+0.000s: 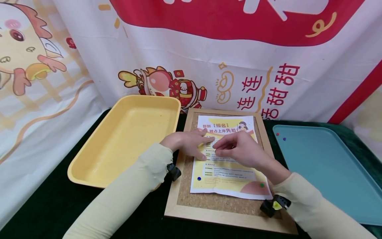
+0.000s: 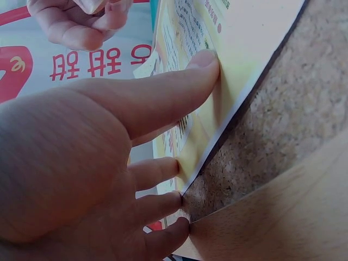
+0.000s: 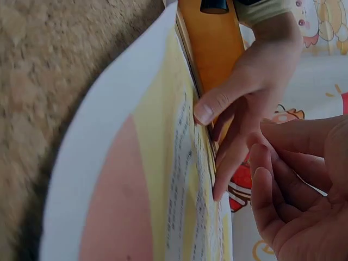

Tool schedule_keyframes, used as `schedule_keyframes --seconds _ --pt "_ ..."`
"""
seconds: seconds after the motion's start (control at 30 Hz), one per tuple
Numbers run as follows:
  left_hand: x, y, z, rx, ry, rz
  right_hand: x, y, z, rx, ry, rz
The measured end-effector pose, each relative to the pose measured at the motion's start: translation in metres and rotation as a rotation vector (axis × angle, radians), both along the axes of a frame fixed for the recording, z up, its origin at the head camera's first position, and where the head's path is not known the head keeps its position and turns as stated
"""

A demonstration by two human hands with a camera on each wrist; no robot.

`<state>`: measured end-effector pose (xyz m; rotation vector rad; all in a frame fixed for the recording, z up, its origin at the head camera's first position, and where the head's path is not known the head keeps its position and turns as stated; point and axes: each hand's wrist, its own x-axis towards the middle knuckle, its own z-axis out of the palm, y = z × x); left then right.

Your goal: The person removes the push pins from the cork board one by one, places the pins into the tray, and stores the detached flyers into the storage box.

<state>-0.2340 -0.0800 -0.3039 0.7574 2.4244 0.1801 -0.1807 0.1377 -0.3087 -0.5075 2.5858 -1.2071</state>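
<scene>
A printed yellow and white sheet point(image 1: 229, 172) lies on a wood-framed cork board point(image 1: 221, 203). A blue pushpin point(image 1: 199, 178) shows near its lower left corner, a green pushpin point(image 1: 262, 185) near the lower right. My left hand point(image 1: 191, 143) rests over the sheet's left edge with fingers spread; its thumb point(image 2: 204, 62) touches the paper in the left wrist view. Just above the sheet's middle is my right hand point(image 1: 243, 149), fingers bent and fingertips close to the thumb. In the right wrist view nothing shows between those fingertips point(image 3: 261, 152), though a small thing could be hidden there.
Left of the board stands a yellow tray point(image 1: 86, 156). On its right is a blue tray point(image 1: 331, 166) with a red pin point(image 1: 278, 134) and a purple pin point(image 1: 284, 139) at its far left corner. A printed cloth point(image 1: 167, 46) hangs behind; dark green cloth point(image 1: 59, 202) covers the table.
</scene>
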Motion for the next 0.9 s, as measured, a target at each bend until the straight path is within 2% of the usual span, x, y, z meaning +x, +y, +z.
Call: schedule_keyframes --seconds 0.23,0.47,0.67,0.9 --pt "-0.001 -0.001 0.0 -0.005 0.01 -0.016 0.007 -0.014 -0.008 -0.004 -0.027 0.074" --pt "-0.002 -0.001 0.0 -0.002 0.015 -0.035 0.015 -0.026 -0.012 -0.017 -0.152 0.144" --pt "-0.002 0.0 -0.001 -0.003 0.019 -0.038 0.019 -0.032 -0.018 -0.035 -0.139 0.221" --pt "-0.001 0.0 -0.001 -0.01 0.028 -0.042 0.022 -0.037 -0.021 -0.042 -0.164 0.253"
